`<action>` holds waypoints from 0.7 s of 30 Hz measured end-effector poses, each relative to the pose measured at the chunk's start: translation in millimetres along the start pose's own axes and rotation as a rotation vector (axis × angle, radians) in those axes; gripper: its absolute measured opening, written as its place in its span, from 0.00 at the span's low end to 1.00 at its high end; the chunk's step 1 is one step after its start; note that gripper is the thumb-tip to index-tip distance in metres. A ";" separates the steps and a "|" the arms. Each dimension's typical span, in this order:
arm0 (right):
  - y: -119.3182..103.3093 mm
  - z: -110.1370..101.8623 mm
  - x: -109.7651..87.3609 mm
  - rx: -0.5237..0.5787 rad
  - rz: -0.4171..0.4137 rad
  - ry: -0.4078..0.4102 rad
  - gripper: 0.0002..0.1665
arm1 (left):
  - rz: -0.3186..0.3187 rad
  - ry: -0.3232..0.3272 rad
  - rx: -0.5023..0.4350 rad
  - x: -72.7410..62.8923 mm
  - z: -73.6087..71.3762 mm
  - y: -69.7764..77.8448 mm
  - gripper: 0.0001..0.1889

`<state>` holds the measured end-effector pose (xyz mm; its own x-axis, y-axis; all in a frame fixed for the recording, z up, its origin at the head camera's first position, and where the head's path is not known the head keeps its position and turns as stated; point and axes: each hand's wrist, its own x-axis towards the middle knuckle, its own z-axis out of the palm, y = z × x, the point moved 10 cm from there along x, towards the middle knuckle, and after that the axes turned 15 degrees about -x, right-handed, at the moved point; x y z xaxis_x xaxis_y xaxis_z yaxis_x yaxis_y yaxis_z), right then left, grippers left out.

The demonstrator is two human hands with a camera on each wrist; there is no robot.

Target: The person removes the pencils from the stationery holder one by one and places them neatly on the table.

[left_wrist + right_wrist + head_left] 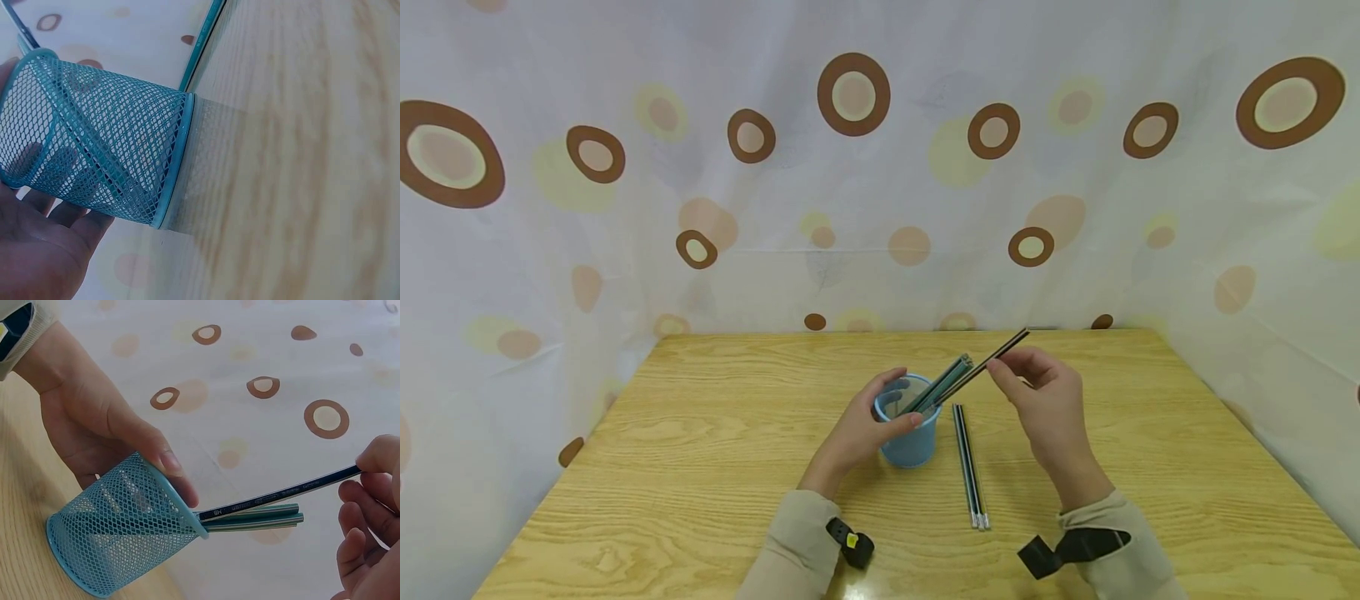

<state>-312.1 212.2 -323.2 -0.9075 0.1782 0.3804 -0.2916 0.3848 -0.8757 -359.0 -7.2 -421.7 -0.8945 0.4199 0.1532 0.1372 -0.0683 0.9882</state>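
A light blue mesh pencil cup (119, 531) stands on the table, and my left hand (863, 427) grips it around the rim, thumb at the near side. Several green pencils (942, 385) lean to the right inside it, their upper ends sticking out. With thumb and fingertips my right hand (1051, 402) pinches a dark pencil (281, 493) near its upper end. That pencil slants, its lower end at the mouth of the cup; whether it is inside the rim I cannot tell. White lettering runs along its side.
To the right of the cup, several dark and green pencils (968, 467) lie side by side on the wooden table (715, 450), silver ends toward me. A white curtain (880, 192) with brown and yellow spots hangs behind the table and along both sides.
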 end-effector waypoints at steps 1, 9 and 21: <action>-0.5 -0.9 0.1 0.006 0.001 0.006 0.12 | 0.000 0.000 -0.001 -0.1 0.1 0.2 0.36; -7.2 -6.3 -2.1 0.075 0.001 0.038 0.11 | -0.004 0.003 0.002 -0.1 0.1 -0.1 0.36; -13.0 -13.7 -1.6 0.144 -0.002 0.054 0.11 | -0.003 0.006 -0.012 0.4 0.1 -0.4 0.36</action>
<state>-302.7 219.3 -308.4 -0.8903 0.2273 0.3946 -0.3374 0.2525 -0.9069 -359.3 -7.0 -422.0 -0.8973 0.4149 0.1503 0.1297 -0.0775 0.9885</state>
